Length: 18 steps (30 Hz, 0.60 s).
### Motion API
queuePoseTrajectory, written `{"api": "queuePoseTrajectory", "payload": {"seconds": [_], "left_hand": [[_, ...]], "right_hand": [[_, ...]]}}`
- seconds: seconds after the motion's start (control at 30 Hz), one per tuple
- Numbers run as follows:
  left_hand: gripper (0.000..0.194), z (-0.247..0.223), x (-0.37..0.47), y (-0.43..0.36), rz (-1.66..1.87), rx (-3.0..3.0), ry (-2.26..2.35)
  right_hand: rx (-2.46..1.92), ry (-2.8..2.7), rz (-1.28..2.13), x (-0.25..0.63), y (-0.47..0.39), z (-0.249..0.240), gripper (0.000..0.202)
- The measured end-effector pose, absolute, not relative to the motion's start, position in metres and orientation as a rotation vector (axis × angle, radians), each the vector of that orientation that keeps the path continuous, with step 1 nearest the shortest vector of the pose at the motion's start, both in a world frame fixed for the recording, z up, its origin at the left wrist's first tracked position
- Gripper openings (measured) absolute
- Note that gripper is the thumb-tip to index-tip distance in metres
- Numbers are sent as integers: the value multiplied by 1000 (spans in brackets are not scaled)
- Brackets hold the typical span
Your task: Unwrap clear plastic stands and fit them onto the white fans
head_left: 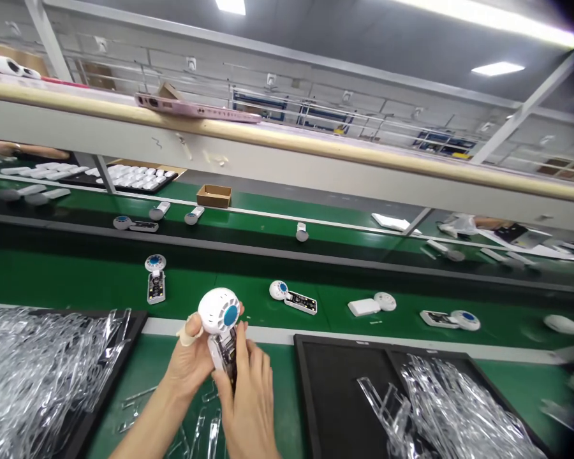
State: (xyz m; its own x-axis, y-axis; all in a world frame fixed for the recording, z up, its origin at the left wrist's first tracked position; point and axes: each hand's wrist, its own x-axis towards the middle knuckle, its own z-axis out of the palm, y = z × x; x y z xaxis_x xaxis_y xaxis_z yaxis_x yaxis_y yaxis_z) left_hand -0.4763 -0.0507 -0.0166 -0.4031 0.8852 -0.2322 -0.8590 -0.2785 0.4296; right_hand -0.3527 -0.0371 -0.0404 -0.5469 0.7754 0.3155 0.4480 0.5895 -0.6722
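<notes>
Between my two hands is a white device [219, 310] with a round vented head, a blue disc and an uncovered circuit board in its lower body. My left hand [191, 354] grips it from the left, with a pale wrap on one finger. My right hand [249, 382] is closed around the lower body, its thumb and fingers along the board's edges. Clear plastic strips [213, 433] lie on the green bench below my hands. Beyond them, similar devices with bare boards, such as one device [155, 278] and another device [294, 298], lie on the green belt.
A black tray [119, 363] heaped with clear strips is at left; a divided black tray [344, 382] with more strips is at right. Overhead runs a shelf [287, 143] bearing a pink phone [196, 109]. Across the belt stand a cardboard box [214, 196] and other people's arms [38, 152].
</notes>
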Motion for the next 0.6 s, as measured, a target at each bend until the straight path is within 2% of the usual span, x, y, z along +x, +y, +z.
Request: {"api": "queuePoseTrajectory", "payload": {"seconds": [0.2, 0.33, 0.4, 0.5, 0.6], "left_hand": [[77, -11, -470, -48, 1878, 251, 844], [68, -13, -464, -55, 1603, 410, 1189], [57, -14, -460, -57, 1566, 400, 1349], [48, -14, -450, -59, 1658, 489, 1557], [45, -12, -438, -61, 1659, 738, 1714]], "right_hand": [[-895, -2296, 945, -336, -21, -41, 58], [-800, -2358, 769, -327, -5, -29, 54], [-782, -2330, 889, -329, 0, -26, 49], [-1039, -1875, 1256, -341, 7, -31, 41], [-1258, -1323, 1488, -358, 16, -44, 51]]}}
